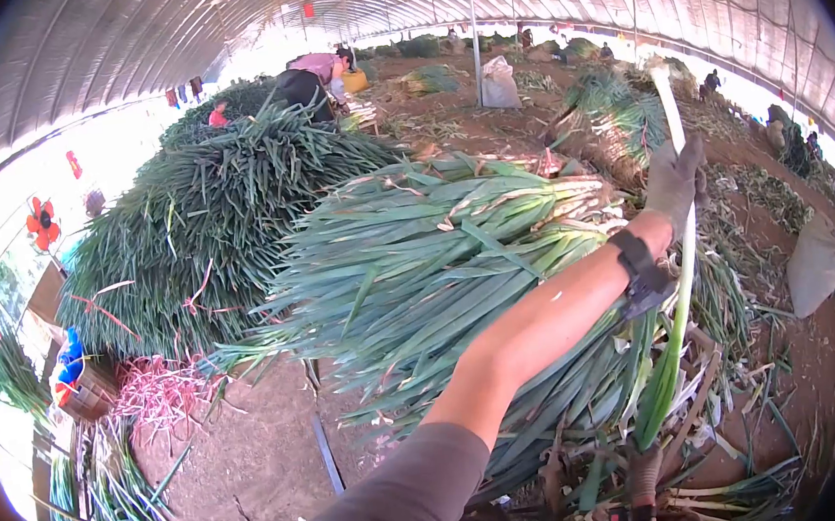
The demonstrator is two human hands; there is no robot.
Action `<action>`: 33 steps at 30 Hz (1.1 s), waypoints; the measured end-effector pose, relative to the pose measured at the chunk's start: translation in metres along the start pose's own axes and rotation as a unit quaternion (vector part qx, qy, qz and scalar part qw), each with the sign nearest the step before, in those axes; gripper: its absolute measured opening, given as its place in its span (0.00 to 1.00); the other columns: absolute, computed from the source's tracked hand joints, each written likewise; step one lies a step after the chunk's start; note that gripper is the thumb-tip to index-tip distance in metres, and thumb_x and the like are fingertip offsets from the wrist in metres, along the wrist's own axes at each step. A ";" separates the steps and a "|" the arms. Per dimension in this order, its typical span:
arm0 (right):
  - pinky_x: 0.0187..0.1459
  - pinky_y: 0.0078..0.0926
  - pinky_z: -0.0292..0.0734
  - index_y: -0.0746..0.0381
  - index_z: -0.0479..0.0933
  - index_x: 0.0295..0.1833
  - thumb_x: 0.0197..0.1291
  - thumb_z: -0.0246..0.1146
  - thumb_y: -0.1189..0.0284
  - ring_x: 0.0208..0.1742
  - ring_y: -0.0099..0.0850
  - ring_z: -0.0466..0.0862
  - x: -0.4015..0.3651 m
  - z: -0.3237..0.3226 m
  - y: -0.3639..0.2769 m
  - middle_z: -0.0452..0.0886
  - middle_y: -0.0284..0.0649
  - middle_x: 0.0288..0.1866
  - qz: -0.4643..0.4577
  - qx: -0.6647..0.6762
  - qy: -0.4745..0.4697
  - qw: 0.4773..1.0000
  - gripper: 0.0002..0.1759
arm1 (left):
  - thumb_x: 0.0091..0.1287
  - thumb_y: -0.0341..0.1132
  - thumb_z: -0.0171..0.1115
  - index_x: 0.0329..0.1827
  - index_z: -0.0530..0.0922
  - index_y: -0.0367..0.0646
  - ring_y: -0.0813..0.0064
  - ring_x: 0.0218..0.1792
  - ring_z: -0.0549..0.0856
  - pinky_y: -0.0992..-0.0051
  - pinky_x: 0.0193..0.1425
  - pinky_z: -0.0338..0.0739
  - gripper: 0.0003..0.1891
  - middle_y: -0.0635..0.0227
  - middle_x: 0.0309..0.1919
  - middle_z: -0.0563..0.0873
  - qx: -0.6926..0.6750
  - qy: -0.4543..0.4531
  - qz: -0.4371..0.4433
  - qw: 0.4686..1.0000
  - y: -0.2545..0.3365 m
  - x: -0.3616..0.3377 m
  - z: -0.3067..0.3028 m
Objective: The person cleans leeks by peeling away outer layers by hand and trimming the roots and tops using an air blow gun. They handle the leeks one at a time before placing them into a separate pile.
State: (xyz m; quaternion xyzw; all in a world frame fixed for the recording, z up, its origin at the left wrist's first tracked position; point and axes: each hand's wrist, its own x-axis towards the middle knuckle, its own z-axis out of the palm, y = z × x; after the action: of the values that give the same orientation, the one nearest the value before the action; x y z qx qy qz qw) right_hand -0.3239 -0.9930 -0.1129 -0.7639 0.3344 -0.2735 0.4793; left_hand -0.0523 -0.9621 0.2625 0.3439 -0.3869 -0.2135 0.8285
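A long green onion (688, 275) stands nearly upright on the right, roots at the top and green leaves at the bottom. My left hand (672, 186), in a grey glove, is closed around its white stalk below the roots. Lower down, my right hand (644, 468) is closed at the leafy end, its fingers partly hidden by the leaves. Beside my left forearm lies a big heap of green onions (407, 251), white ends to the right. Loose peeled leaves (720, 372) lie around the stalk.
A taller pile of green onions (223, 219) rises at the left. Pink ties (159, 391) lie on the ground near a wooden box (88, 391). Behind, a person (317, 74) bends over. White sacks (499, 84) and a metal post (474, 29) stand farther back.
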 end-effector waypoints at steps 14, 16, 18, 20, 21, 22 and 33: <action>0.68 0.48 0.68 0.65 0.71 0.68 0.39 0.80 0.65 0.66 0.52 0.75 0.052 -0.136 -0.156 0.76 0.52 0.64 -0.151 -0.471 0.066 0.867 0.47 | 0.75 0.45 0.58 0.43 0.73 0.40 0.83 0.27 0.69 0.76 0.31 0.70 0.15 0.76 0.26 0.73 0.222 0.029 0.071 0.972 -0.042 -0.083 -0.040; 0.74 0.50 0.60 0.65 0.69 0.72 0.51 0.72 0.65 0.74 0.53 0.67 0.050 -0.161 -0.205 0.70 0.52 0.72 -0.288 -0.529 0.177 0.778 0.41 | 0.75 0.43 0.58 0.45 0.74 0.39 0.82 0.26 0.72 0.74 0.31 0.71 0.14 0.75 0.25 0.74 0.246 -0.003 0.095 0.965 -0.051 -0.084 -0.035; 0.80 0.55 0.48 0.59 0.67 0.75 0.61 0.61 0.63 0.82 0.52 0.54 0.033 -0.165 -0.274 0.64 0.46 0.78 -0.401 -0.595 0.188 0.671 0.35 | 0.69 0.47 0.63 0.40 0.75 0.37 0.79 0.24 0.78 0.71 0.31 0.76 0.18 0.70 0.24 0.79 0.299 -0.094 0.027 0.949 -0.056 -0.101 -0.025; 0.79 0.56 0.53 0.55 0.73 0.71 0.57 0.64 0.58 0.80 0.53 0.59 0.029 -0.165 -0.309 0.69 0.42 0.75 -0.449 -0.665 0.172 0.572 0.34 | 0.65 0.48 0.65 0.37 0.77 0.37 0.78 0.25 0.81 0.71 0.32 0.78 0.19 0.66 0.22 0.80 0.286 -0.202 0.016 0.937 -0.076 -0.125 -0.004; 0.78 0.55 0.55 0.55 0.74 0.69 0.55 0.66 0.62 0.79 0.52 0.61 0.024 -0.167 -0.321 0.71 0.41 0.73 -0.468 -0.677 0.141 0.550 0.33 | 0.64 0.47 0.65 0.38 0.77 0.37 0.75 0.25 0.82 0.70 0.33 0.78 0.18 0.65 0.21 0.81 0.292 -0.278 -0.022 0.915 -0.081 -0.142 0.011; 0.77 0.54 0.57 0.56 0.75 0.68 0.53 0.67 0.65 0.77 0.51 0.64 0.020 -0.178 -0.322 0.73 0.41 0.71 -0.463 -0.692 0.095 0.546 0.33 | 0.63 0.46 0.66 0.39 0.78 0.37 0.72 0.24 0.83 0.69 0.33 0.78 0.17 0.64 0.21 0.81 0.300 -0.352 -0.047 0.885 -0.084 -0.154 0.022; 0.64 0.37 0.75 0.64 0.72 0.71 0.73 0.58 0.72 0.68 0.44 0.78 -0.204 -0.456 -0.153 0.76 0.53 0.69 -0.094 -0.764 0.264 0.581 0.23 | 0.64 0.45 0.69 0.61 0.74 0.40 0.59 0.49 0.85 0.64 0.56 0.81 0.27 0.56 0.48 0.84 0.614 -0.184 0.333 0.692 -0.121 -0.092 0.012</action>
State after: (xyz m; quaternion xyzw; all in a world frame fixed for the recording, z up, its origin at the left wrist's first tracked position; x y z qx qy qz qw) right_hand -0.7507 -1.0372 0.1860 -0.7693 0.4584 -0.1507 -0.4188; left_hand -0.1283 -0.9912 0.1333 0.5786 -0.6657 0.3019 0.3618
